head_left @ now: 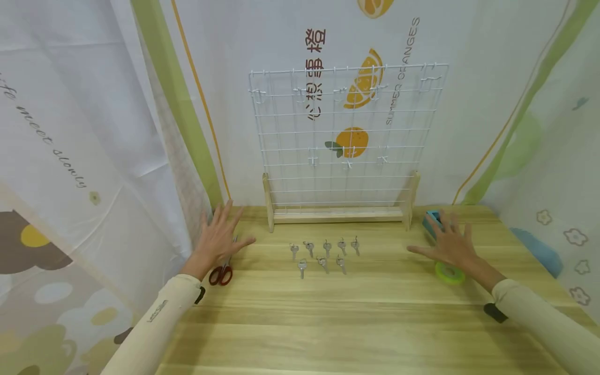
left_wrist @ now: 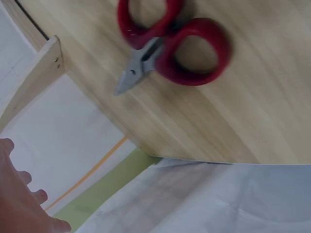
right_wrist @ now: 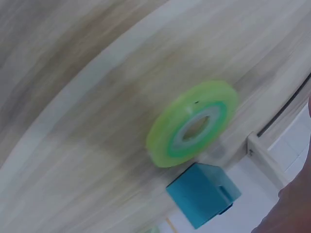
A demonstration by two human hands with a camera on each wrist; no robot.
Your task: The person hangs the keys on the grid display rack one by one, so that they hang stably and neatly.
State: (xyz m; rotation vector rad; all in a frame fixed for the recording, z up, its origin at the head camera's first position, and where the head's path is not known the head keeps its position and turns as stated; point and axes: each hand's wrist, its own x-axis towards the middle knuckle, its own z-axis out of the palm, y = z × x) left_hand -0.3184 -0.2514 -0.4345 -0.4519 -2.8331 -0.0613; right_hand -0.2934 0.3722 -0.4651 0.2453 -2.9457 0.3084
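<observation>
Closest in, two cream sleeves come in from the bottom corners over a light wooden table (head_left: 356,323). The left hand (head_left: 219,237) sits out at about 9 o'clock from the table's middle, palm down, fingers spread wide and straight, gripping nothing. Right under its wrist lie the red-handled scissors (head_left: 221,273), flat on the wood with the loops toward the person; the left wrist view shows them (left_wrist: 167,46) clearly, blades shut, close to the table's left edge. Whether the palm actually touches the blade tips, I can't tell.

The right hand (head_left: 451,244) is over at 3 o'clock, also palm down with fingers fanned out and empty. A green roll of tape (head_left: 450,273) lies flat just under its wrist, and a teal box (head_left: 431,221) sits at its fingertips, at roughly 1 o'clock from the tape. The right wrist view has the tape (right_wrist: 193,124) and the box (right_wrist: 204,194) just beside each other, a bit blurry.

Between the hands, at the centre, eight small silver keys (head_left: 323,254) are laid out in two rows, well apart from both hands.

Further back at 12 o'clock stands a white wire grid (head_left: 347,138) in a wooden stand (head_left: 338,214), with small hooks on it. Behind that hangs a curtain (head_left: 290,31) printed with oranges.
</observation>
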